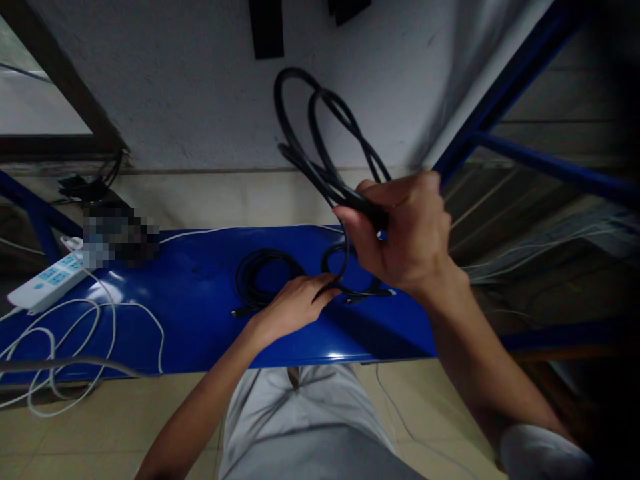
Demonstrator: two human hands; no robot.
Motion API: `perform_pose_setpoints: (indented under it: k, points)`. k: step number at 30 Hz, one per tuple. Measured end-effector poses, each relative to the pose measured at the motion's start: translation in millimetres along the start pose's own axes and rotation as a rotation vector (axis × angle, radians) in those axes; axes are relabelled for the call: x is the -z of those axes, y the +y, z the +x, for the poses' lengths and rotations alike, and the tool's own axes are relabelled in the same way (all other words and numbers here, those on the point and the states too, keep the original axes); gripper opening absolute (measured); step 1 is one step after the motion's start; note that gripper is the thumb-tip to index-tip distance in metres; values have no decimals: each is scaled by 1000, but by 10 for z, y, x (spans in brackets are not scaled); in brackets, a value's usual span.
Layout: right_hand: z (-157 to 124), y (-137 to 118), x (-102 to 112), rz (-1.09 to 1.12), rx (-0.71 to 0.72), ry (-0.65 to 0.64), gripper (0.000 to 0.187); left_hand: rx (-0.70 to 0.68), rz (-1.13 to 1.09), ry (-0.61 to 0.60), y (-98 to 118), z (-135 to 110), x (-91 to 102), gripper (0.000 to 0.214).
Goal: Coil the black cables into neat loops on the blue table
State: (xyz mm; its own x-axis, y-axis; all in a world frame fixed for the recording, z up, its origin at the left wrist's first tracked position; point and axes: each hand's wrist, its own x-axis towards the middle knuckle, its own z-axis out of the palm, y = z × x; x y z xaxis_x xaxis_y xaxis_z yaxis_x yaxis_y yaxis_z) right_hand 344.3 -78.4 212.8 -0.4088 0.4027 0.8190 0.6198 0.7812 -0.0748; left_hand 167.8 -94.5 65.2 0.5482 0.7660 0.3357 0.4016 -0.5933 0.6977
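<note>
My right hand (413, 230) is raised above the blue bench and closed around a bundle of looped black cable (320, 143). The loops stick up and to the left of the fist. From them one strand runs down to my left hand (303, 298), whose fingers close on it just above the bench top. Left of that hand lies a coiled black cable (250, 280) with a connector at its near end. A smaller black cable coil (373, 287) with connector ends rests on the right, partly hidden behind my hands.
The blue bench top (195, 327) stands against a pale wall (190, 87). At its left are a white power strip (47, 283), a tangle of white cord (100, 320) and a pixelated dark item (120, 240). Blue metal framing (540, 163) rises at the right.
</note>
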Motion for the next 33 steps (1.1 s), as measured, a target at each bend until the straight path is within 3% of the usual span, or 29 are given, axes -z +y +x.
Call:
perform_pose_setpoints:
  k: [3,7,10,15,21,24,29,33]
  points:
    - [-77,13,-265,-78,126,-62,41,-100,157,109,19,-174,86,29]
    - [-407,58,-673,70,297,-305,41,-156,459,265,-129,-606,462,26]
    - [-656,72,-990,123,355,-426,51,-157,624,270,-295,-906,670,35]
    - [-815,88,-1374,75,426,-511,33,-180,705,300,-519,-1128,746,37]
    - [-913,88,-1601,68,427,-619,35,-49,535,315,-759,-1164,858,7]
    - [-1023,69,-1668,151,375,-691,39,41,452,308,-897,-1199,989,20]
    - [-1134,78,-1700,239,328,-714,47,293,488,477,-1263,-1175,1297,28]
    - [-1148,137,-1672,193,335,-734,47,337,565,290,-1649,-1029,1491,43]
